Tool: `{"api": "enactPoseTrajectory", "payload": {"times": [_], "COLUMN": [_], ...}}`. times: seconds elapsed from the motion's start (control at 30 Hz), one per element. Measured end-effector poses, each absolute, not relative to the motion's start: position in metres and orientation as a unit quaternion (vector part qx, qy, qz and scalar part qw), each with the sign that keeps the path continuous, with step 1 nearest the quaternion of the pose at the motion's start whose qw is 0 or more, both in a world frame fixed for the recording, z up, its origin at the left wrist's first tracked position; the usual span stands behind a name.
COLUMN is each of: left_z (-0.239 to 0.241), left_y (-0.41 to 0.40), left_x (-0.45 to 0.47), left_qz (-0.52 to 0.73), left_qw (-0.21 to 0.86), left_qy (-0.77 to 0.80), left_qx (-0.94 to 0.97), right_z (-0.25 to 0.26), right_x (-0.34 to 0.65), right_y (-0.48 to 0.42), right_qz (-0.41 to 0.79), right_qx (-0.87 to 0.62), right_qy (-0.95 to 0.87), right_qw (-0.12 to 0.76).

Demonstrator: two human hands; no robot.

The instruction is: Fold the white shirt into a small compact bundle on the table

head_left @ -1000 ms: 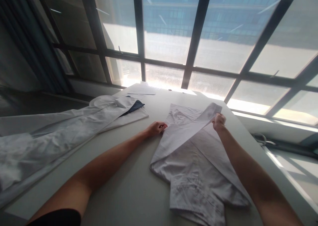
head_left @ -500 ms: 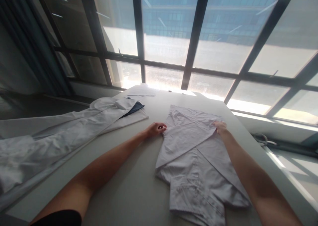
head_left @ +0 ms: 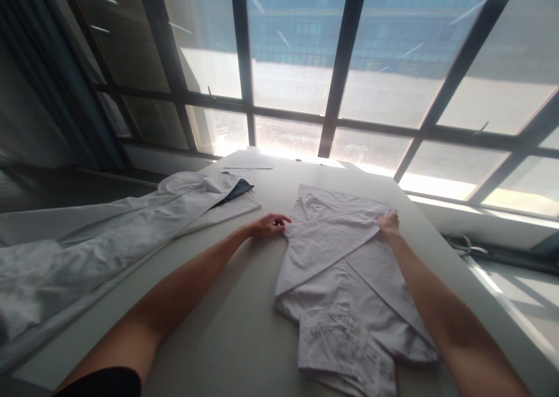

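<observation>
A white short-sleeved shirt (head_left: 345, 280) lies flat on the pale table (head_left: 227, 327), partly folded, with one sleeve laid across its upper part. My left hand (head_left: 269, 225) rests at the shirt's left edge, fingers curled and pinching the fabric there. My right hand (head_left: 388, 222) presses on the folded sleeve's end at the shirt's upper right, fingers closed on the cloth.
A second white garment (head_left: 109, 234) with a dark blue patch (head_left: 233, 191) sprawls over the table's left side. Sheets of paper (head_left: 248, 160) lie at the far edge by the large window (head_left: 332, 65). A cable (head_left: 467, 247) sits on the sill at right.
My right hand has brought the lifted sleeve down flat across the shirt. My left hand has stayed at the shirt's left edge, its fingers shifting slightly.
</observation>
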State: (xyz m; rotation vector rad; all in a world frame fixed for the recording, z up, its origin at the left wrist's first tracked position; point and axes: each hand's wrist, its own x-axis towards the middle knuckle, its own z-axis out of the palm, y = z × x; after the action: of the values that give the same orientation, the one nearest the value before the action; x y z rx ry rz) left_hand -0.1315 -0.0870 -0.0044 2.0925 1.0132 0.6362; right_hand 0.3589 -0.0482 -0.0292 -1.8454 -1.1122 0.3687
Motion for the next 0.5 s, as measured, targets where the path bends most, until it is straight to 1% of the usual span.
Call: {"api": "enactPoseTrajectory", "payload": {"times": [0.13, 0.27, 0.33, 0.43, 0.5], "left_z": [-0.008, -0.014, -0.016, -0.018, -0.018], "left_y": [-0.093, -0.101, -0.104, -0.106, -0.106], "left_x": [-0.123, -0.113, -0.109, -0.106, -0.106], "left_qz": [0.243, 0.249, 0.246, 0.226, 0.209], "left_qw": [0.325, 0.222, 0.18, 0.147, 0.135], "left_qy": [0.413, 0.456, 0.467, 0.479, 0.482], "left_qx": [0.815, 0.825, 0.83, 0.836, 0.84], "right_z": [-0.028, -0.032, -0.035, -0.039, -0.04], "right_x": [0.356, 0.358, 0.361, 0.368, 0.373], "right_y": [-0.053, -0.058, -0.059, -0.059, -0.057], "right_qz": [0.09, 0.055, 0.02, -0.029, -0.035], "right_qx": [-0.806, -0.83, -0.841, -0.855, -0.866], "right_qy": [-0.444, -0.444, -0.445, -0.446, -0.436], "right_qw": [0.381, 0.333, 0.307, 0.263, 0.242]}}
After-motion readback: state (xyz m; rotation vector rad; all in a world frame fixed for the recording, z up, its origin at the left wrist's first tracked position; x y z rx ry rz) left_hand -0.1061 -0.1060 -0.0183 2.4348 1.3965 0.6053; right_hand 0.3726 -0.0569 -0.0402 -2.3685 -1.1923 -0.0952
